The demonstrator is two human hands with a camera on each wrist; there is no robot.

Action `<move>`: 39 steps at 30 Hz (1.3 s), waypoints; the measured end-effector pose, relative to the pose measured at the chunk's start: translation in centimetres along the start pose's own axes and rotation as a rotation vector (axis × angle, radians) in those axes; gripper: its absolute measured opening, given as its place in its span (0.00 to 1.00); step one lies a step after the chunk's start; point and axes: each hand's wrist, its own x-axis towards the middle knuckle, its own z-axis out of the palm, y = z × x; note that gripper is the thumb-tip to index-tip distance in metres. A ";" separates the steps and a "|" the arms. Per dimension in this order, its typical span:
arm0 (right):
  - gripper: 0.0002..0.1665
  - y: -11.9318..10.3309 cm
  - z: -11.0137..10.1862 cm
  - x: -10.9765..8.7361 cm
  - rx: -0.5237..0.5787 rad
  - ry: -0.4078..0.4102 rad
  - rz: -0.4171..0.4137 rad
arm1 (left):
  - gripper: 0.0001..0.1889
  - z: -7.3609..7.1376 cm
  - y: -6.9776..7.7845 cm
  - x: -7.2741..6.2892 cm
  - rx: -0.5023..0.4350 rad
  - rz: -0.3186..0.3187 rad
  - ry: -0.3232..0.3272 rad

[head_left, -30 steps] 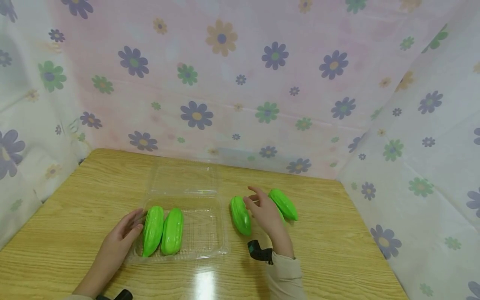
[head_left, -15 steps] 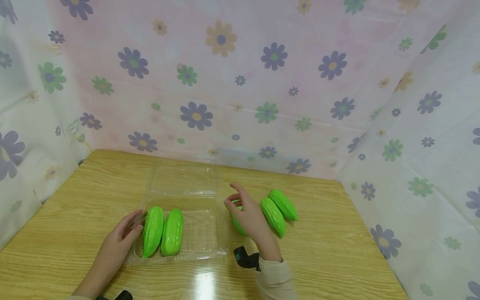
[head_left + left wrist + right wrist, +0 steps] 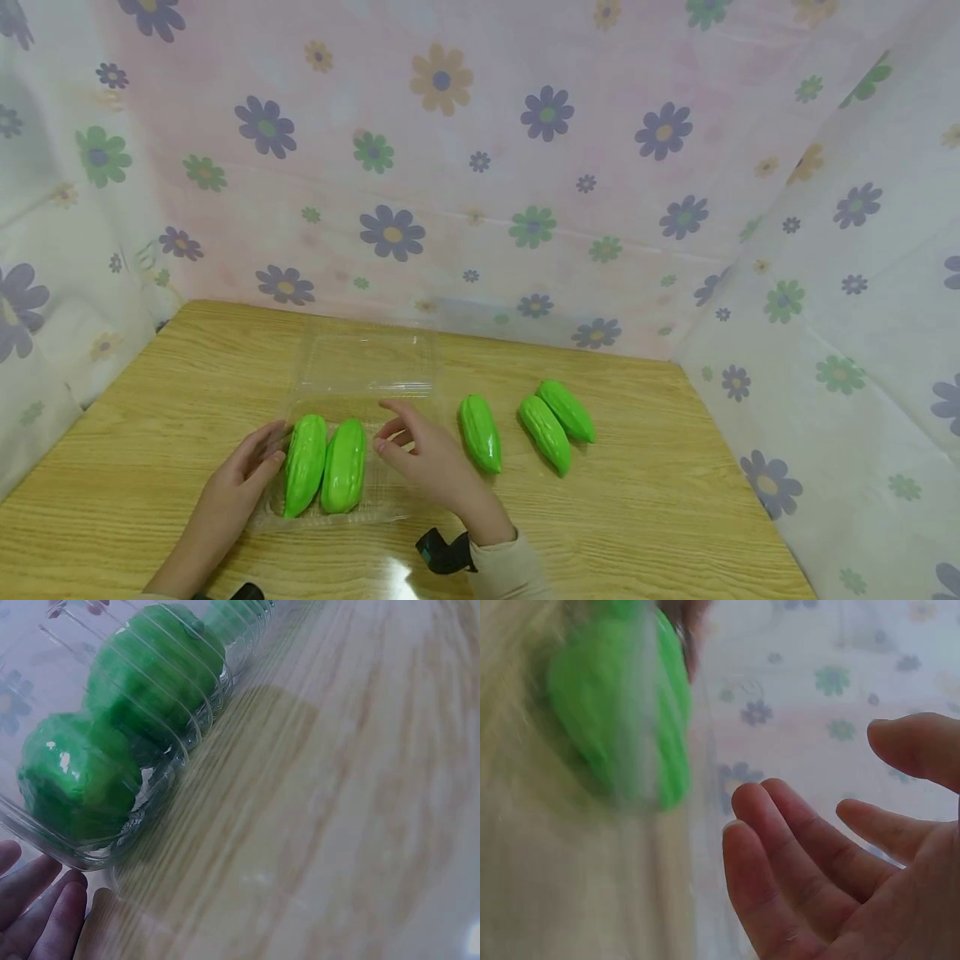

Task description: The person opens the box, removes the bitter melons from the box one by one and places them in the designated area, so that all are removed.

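Observation:
My left hand (image 3: 238, 475) rests against the left side of a clear plastic clamshell box (image 3: 352, 518); its fingertips (image 3: 69, 896) touch the box's lower edge in the left wrist view. Two shiny green, ridged, cucumber-like vegetables, one left (image 3: 304, 467) and one right (image 3: 345, 467), lie side by side in the box's left half. Over the box's right half hovers my right hand (image 3: 438, 467), fingers loosely bent and holding nothing, close to the right vegetable. The right wrist view shows that hand (image 3: 832, 877) with its fingers spread, apart from a blurred green vegetable (image 3: 604, 697).
The box's clear lid (image 3: 367, 362) lies folded back behind it. Right of the box, a similar green vegetable (image 3: 480, 433) lies alone, and two more, a front one (image 3: 546, 435) and a back one (image 3: 567, 411), touch each other. Flowered curtains (image 3: 465, 183) surround the wooden table (image 3: 645, 517).
My right hand has moved left from the loose vegetables, past the nearest one, to over the box, carrying nothing. The left hand, box and vegetables have stayed put.

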 end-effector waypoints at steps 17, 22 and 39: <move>0.33 -0.3 7.2 0.1 -0.685 0.095 -0.017 | 0.28 -0.2 0.1 0.0 0.032 0.000 -0.013; 0.34 -0.5 7.2 0.1 -0.674 0.062 0.030 | 0.28 -0.2 0.0 -0.1 0.025 0.000 -0.011; 0.28 -0.5 6.7 0.2 -0.604 0.077 0.028 | 0.29 0.0 -0.1 0.0 0.005 -0.002 -0.010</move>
